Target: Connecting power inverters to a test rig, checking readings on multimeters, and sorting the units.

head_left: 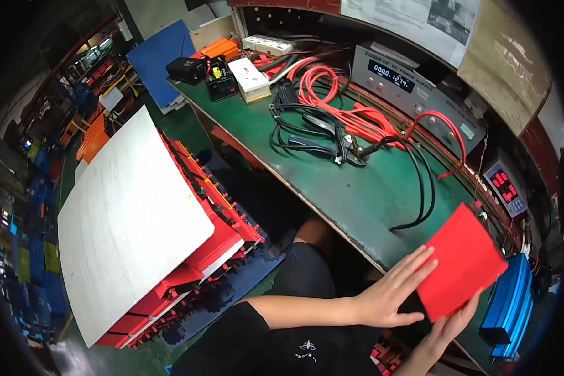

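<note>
A red flat-faced box [460,260] is tilted up at the right end of the green workbench. My left hand [398,291] has its fingers stretched out, their tips against the box's left edge. My right hand [459,318] grips the lower edge of the box, its fingers partly hidden. Just right of the box is a blue ribbed metal case [511,307]. A small meter with red digits [506,187] stands behind the box.
Red and black cables with clamps [332,125] lie across the bench [332,200] before a grey power supply [413,94]. A white box [249,80] and an opened black device [219,78] sit at the far left corner. Beside the bench, a white board [131,219] covers stacked red units.
</note>
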Available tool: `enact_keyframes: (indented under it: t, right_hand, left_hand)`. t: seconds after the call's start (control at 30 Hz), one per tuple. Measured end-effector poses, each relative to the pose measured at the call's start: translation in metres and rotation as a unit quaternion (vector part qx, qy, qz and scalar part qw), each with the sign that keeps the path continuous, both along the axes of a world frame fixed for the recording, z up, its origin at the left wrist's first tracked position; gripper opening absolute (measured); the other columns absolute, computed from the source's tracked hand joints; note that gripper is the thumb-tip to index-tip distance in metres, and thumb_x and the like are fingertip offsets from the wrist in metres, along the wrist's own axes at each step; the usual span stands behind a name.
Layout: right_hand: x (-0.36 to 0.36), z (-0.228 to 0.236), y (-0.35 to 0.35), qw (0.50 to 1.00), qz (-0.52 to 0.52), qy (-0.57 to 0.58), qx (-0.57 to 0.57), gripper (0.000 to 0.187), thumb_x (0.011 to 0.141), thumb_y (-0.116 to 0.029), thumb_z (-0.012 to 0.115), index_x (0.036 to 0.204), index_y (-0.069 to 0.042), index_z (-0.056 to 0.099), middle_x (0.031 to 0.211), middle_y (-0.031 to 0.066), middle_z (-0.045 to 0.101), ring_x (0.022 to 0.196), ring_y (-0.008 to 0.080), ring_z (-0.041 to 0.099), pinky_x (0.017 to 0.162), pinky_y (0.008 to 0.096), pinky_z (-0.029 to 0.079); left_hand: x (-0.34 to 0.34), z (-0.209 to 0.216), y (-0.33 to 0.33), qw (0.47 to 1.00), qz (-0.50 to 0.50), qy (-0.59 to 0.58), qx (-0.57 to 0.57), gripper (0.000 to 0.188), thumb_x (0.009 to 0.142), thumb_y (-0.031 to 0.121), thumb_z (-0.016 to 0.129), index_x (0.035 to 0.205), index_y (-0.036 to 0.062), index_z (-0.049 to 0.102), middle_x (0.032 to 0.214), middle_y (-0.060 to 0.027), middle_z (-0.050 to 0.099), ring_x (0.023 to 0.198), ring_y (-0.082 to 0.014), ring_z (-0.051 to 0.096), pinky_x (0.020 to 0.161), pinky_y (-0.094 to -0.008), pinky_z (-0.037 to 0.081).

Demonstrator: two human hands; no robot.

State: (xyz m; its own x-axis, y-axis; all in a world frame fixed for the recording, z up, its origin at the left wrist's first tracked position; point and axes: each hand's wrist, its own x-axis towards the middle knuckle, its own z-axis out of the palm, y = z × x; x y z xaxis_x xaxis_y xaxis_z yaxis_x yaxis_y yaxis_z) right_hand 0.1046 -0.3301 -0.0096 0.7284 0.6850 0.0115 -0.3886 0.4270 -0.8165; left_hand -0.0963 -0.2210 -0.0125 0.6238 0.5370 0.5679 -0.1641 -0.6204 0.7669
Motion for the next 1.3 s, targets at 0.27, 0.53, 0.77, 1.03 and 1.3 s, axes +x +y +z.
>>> enact_keyframes:
  t: [0.27, 0.53, 0.77, 1.03, 1.3]
  right_hand:
    - [-0.082, 0.01, -0.059, 0.992, -0.079, 0.061, -0.071, 0.046, 0.105, -0.032, 0.048, 0.141, -0.003, 0.043, 0.144, 0.0115, 0.048, 0.13, 0.0219, 0.049, 0.108, 0.0426, 0.042]
    - [-0.11, 0.026, -0.024, 0.912, 0.242, -0.318, -0.095, 0.07, 0.089, -0.014, 0.058, 0.149, 0.007, 0.031, 0.157, 0.0246, 0.029, 0.146, 0.0343, 0.028, 0.116, 0.0462, 0.03]
    - [-0.111, 0.038, 0.021, 0.769, 0.36, -0.528, -0.025, 0.052, 0.083, -0.011, 0.063, 0.132, 0.005, 0.055, 0.141, 0.0297, 0.049, 0.13, 0.0419, 0.051, 0.109, 0.043, 0.04]
    - [-0.057, -0.009, 0.029, 0.841, 0.22, -0.486, 0.093, 0.024, 0.075, 0.001, 0.057, 0.096, 0.0, 0.069, 0.09, 0.0145, 0.073, 0.076, 0.0266, 0.071, 0.071, 0.0355, 0.057]
    - [-0.035, -0.028, 0.038, 0.851, 0.247, -0.461, -0.053, 0.024, 0.081, 0.002, 0.056, 0.103, 0.005, 0.065, 0.095, 0.0181, 0.068, 0.083, 0.0274, 0.068, 0.079, 0.0352, 0.055]
  left_hand:
    - [-0.021, -0.069, -0.009, 0.981, 0.016, 0.003, 0.192, 0.099, 0.07, 0.044, 0.08, 0.151, 0.0099, 0.034, 0.156, -0.0255, 0.028, 0.146, -0.0432, 0.028, 0.118, -0.0557, 0.021]
    - [-0.015, -0.074, -0.001, 0.973, 0.014, -0.083, -0.216, 0.073, 0.079, 0.022, 0.08, 0.141, 0.0078, 0.045, 0.15, -0.0245, 0.039, 0.139, -0.0389, 0.041, 0.112, -0.0451, 0.036]
    - [-0.065, -0.072, 0.018, 0.886, 0.118, -0.193, -0.406, 0.059, 0.084, 0.017, 0.073, 0.134, 0.0024, 0.046, 0.125, -0.0076, 0.057, 0.119, -0.0196, 0.055, 0.1, -0.0367, 0.046]
    - [-0.236, -0.054, -0.015, 0.793, 0.215, -0.236, -0.519, 0.076, 0.081, 0.036, 0.073, 0.14, 0.0022, 0.04, 0.136, -0.011, 0.052, 0.129, -0.0262, 0.051, 0.108, -0.0444, 0.042]
    - [-0.378, 0.064, 0.081, 0.778, 0.541, -0.195, -0.252, 0.048, 0.1, 0.036, 0.05, 0.135, 0.0033, 0.049, 0.133, -0.0112, 0.056, 0.119, -0.0229, 0.058, 0.099, -0.0407, 0.049]
